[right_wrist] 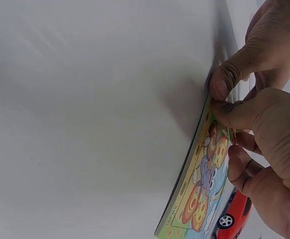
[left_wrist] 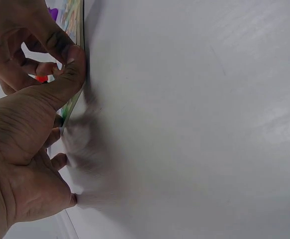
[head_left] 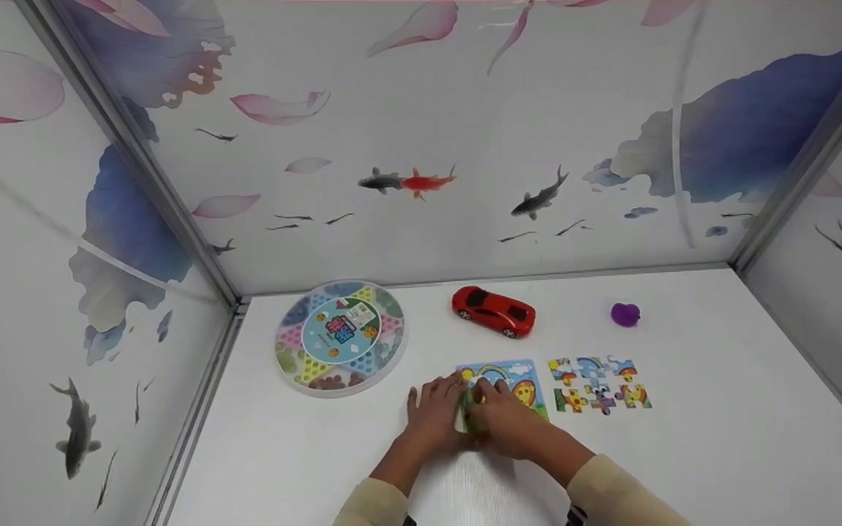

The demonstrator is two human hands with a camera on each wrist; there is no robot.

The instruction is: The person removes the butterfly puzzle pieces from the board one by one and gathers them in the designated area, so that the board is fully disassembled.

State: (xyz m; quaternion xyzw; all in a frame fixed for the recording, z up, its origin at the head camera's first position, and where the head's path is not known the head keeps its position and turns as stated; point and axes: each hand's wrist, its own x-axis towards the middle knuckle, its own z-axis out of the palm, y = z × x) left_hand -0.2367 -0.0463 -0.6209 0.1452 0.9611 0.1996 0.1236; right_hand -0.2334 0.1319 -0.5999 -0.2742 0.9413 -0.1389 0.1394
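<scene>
A picture puzzle board point(head_left: 525, 371), with a rainbow and a butterfly, lies flat in front of me. My left hand point(head_left: 435, 414) braces its left side, the thumb pressing at the near edge and the other fingers spread over the table in the left wrist view. Over the board's left part, my right hand point(head_left: 514, 425) pinches a small puzzle piece point(right_wrist: 233, 135) with green and orange on it; the fingers hide most of it. The two thumbs almost meet at the near-left corner. Several loose puzzle pieces point(head_left: 634, 395) are laid out right of the board.
Behind the board stands a red toy car point(head_left: 492, 311). A round Chinese checkers box point(head_left: 340, 338) lies at the back left, and a small purple toy point(head_left: 625, 315) at the back right. Printed panels point(head_left: 479, 219) enclose the white table point(head_left: 742, 438).
</scene>
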